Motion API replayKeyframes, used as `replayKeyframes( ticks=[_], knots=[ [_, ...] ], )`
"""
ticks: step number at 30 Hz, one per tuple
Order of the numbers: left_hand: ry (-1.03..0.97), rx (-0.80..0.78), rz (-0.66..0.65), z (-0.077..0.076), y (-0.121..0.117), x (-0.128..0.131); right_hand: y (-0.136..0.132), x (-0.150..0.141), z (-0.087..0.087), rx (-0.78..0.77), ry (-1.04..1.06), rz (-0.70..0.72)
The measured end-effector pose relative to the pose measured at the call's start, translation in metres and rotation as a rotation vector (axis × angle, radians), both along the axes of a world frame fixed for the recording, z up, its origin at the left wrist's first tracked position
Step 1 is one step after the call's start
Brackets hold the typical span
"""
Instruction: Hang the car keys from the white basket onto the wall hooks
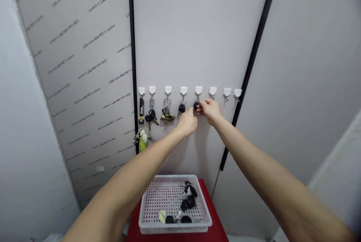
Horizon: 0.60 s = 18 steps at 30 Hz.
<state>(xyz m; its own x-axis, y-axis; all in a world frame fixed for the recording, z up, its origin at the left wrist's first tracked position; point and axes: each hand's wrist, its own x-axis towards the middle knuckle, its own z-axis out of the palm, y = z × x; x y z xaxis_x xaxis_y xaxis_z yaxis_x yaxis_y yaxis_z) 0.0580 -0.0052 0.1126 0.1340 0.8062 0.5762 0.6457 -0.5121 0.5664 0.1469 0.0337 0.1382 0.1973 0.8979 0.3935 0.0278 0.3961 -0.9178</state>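
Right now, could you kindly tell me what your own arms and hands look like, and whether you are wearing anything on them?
Both forearms are bare, with no sleeve, watch or bracelet showing on them. The left hand and right hand are ungloved, with no cables or markings visible.

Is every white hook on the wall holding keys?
No, the rightmost hook and the one beside it have nothing hanging from them.
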Motion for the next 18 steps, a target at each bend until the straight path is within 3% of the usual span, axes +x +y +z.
replayKeyframes(
  ticks=[3,6,9,11,13,15,18],
  knots=[
    [-0.011,-0.013,-0.065,-0.026,-0.011,-0.006,-0.006,0.005,-0.014,0.032,0.013,-0.047],
    [-0.038,-0.12,-0.146,-0.072,-0.022,-0.017,-0.016,0.009,-0.045,0.074,-0.034,-0.073],
    [-0.018,-0.301,-0.149,-0.133,-0.034,-0.031,-0.03,0.01,-0.101,-0.028,-0.245,0.049],
    [0.05,-0.409,-0.11,-0.171,-0.04,-0.041,-0.041,0.009,-0.145,-0.139,-0.488,0.158],
    [0.121,-0.455,-0.082,-0.199,-0.044,-0.048,-0.053,0.007,-0.186,-0.169,-0.805,0.257],
    [0.157,-0.45,-0.068,-0.216,-0.044,-0.055,-0.063,0.005,-0.217,-0.108,-1.115,0.338],
    [0.17,-0.438,-0.04,-0.224,-0.039,-0.061,-0.072,0.003,-0.241,-0.026,-1.382,0.353]
  ],
)
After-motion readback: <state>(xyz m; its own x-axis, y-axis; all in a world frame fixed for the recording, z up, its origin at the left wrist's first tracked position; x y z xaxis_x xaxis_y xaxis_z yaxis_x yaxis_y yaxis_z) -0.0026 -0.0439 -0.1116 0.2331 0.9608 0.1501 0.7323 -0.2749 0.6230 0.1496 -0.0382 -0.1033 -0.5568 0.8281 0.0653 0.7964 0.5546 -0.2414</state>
